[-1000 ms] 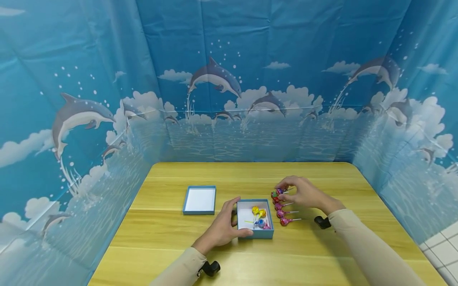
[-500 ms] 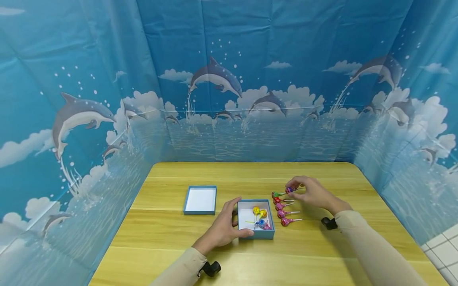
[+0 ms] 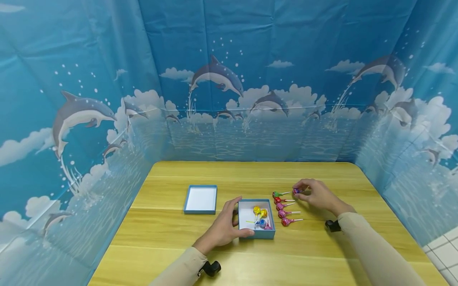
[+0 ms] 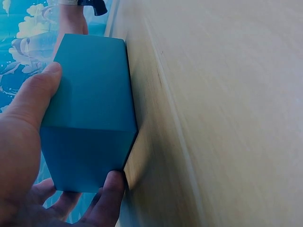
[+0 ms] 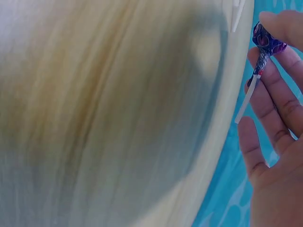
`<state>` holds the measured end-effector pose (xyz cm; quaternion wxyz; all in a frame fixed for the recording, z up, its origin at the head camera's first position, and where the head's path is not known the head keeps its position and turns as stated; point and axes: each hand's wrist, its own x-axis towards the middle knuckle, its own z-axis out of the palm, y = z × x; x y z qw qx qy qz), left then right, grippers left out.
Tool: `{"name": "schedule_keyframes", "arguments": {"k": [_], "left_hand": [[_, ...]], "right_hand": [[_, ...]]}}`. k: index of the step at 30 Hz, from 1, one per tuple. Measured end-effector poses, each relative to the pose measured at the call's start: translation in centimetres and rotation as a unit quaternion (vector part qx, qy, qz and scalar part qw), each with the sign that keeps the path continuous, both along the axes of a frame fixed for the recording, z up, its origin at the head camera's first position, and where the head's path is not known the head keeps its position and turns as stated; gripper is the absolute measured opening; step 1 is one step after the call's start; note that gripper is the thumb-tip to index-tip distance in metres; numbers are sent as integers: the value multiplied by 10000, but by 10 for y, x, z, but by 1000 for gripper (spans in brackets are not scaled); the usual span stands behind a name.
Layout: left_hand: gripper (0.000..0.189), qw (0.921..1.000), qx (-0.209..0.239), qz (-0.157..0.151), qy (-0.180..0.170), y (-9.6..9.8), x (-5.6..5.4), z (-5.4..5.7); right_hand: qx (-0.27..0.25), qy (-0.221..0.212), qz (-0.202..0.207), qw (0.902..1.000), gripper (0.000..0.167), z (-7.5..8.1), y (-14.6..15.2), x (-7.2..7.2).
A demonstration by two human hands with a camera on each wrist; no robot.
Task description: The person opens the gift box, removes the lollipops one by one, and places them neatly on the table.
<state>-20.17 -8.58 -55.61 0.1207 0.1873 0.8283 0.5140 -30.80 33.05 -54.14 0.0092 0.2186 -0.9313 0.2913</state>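
My left hand (image 3: 224, 227) grips the left side of an uncovered blue box (image 3: 257, 234). Its thumb lies along the near wall and its fingers reach to the back corner; in the left wrist view they span the box's (image 4: 90, 90) outer walls. Inside the box lie yellow lollipops (image 3: 257, 209), a blue one (image 3: 261, 223) and a pink one (image 3: 267, 227). To the right of the box, my right hand (image 3: 318, 194) pinches a purple-wrapped lollipop (image 5: 266, 42) by its head between thumb and fingers. Its white stick (image 5: 246, 100) points back toward the palm.
A column of lollipops lies right of the box, sticks pointing right: a green one (image 3: 276, 194), a red one (image 3: 278, 200) and several pink ones (image 3: 282, 213). The box's lid (image 3: 201, 199) rests inside-up at the left on the wooden table (image 3: 161, 238). A dolphin-print curtain (image 3: 229, 135) surrounds the table.
My right hand has drawn the purple lollipop rightward, away from the top of the column, uncovering the green one. The left hand and the box have hardly moved.
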Motion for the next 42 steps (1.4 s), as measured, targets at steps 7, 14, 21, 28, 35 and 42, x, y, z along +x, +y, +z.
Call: {"name": "schedule_keyframes", "arguments": {"k": [7,14,21,28,35,42], "left_hand": [[121,10000,-16,17,18,0,-1,0],[121,10000,8,21,9,0,-1,0],[121,10000,35,37,-32,0,0,1],[120,9999,80,49,-92,0,0,1],[120,9999,36,54,-76,0,0,1],[120,10000,35,35,-48,0,0,-1]], "right_hand": [[-36,-59,-178,9998,27,-9,4,-4],[-123,-164,-289,9994,25,-14,5,-5],[-62,-138,-391,9991,24,-18,5,-5],[-80,-108,-470,9988,24,-20,4,-3],[-105,-70,-463,9988,25,-19,3,0],[-134,-133,-428,9989,29,-20,5,-1]]}}
